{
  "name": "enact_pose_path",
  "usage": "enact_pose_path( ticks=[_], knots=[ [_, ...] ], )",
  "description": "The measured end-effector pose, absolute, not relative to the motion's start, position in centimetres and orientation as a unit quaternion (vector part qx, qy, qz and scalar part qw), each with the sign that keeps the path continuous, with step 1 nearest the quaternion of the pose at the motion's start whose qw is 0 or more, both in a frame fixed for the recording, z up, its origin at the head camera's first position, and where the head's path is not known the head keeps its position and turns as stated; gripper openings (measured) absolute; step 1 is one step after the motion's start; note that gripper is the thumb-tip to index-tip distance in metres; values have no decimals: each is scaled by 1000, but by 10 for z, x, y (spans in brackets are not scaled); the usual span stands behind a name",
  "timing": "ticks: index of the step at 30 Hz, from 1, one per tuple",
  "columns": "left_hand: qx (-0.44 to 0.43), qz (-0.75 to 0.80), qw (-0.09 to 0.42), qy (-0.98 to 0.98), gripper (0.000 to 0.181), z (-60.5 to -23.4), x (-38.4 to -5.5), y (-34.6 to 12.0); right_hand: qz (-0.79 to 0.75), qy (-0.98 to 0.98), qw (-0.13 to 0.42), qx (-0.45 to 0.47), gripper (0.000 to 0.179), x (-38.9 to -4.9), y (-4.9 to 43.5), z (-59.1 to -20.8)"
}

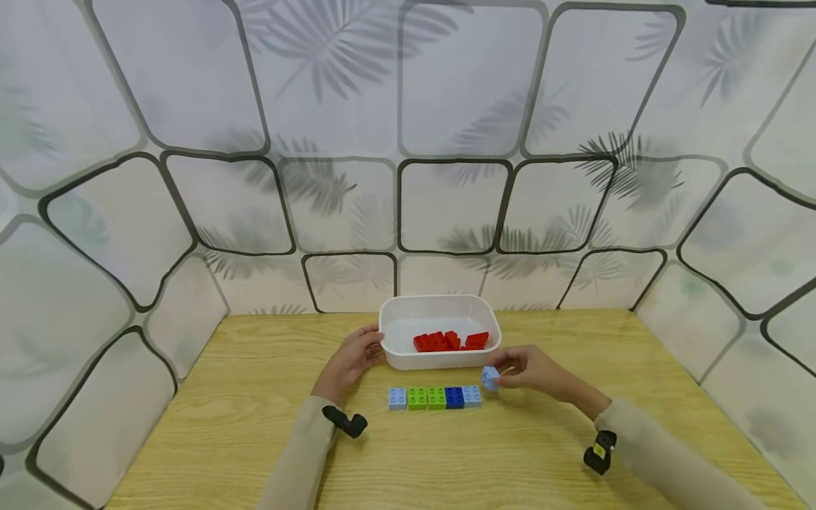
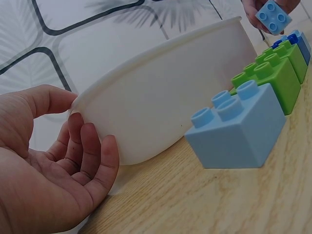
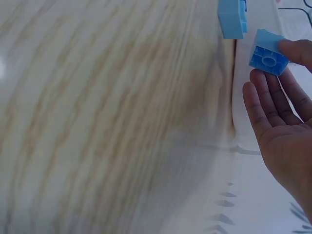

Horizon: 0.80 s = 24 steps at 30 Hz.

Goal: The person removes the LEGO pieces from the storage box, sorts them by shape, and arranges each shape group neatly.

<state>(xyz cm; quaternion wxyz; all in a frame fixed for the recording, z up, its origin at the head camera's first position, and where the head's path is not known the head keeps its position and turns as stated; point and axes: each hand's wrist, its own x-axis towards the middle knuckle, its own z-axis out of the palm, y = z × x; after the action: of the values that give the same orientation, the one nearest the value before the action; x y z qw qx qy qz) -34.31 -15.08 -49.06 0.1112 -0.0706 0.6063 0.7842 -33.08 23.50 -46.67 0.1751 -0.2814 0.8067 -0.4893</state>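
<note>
You're pinching a light-blue block (image 1: 490, 378) in your right hand (image 1: 525, 368), near the front right corner of the white bin (image 1: 440, 361), while your left hand (image 1: 353, 360) is gripping the bin's left side. Its front wall is separating that block from the red bricks (image 1: 433, 342) inside; a row of five blocks (image 1: 436, 399) is sitting before it.

white oblong plastic tub (image 1: 440, 362): smooth | held light-blue studded plastic brick (image 1: 489, 379), tub's 4 o'clock: smooth | yellowish wood-grain tabletop (image 1: 446, 460): smooth

Bricks (image 1: 489, 379) are light blue, lime, navy and red, tray (image 1: 440, 360) white, backdrop (image 1: 357, 42) leaf-patterned.
</note>
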Motion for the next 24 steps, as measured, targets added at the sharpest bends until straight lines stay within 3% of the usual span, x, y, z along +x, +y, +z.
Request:
enact_pose_path(
  ticks=[14, 24],
  knots=[
    [-62, 783, 115, 608, 39, -491, -343, -153, -472, 812, 217, -266, 36, -329, 237, -480],
    [-65, 784, 111, 607, 39, -492, -343, -152, -443, 824, 208, -285, 36, -332, 242, -480]
  ],
)
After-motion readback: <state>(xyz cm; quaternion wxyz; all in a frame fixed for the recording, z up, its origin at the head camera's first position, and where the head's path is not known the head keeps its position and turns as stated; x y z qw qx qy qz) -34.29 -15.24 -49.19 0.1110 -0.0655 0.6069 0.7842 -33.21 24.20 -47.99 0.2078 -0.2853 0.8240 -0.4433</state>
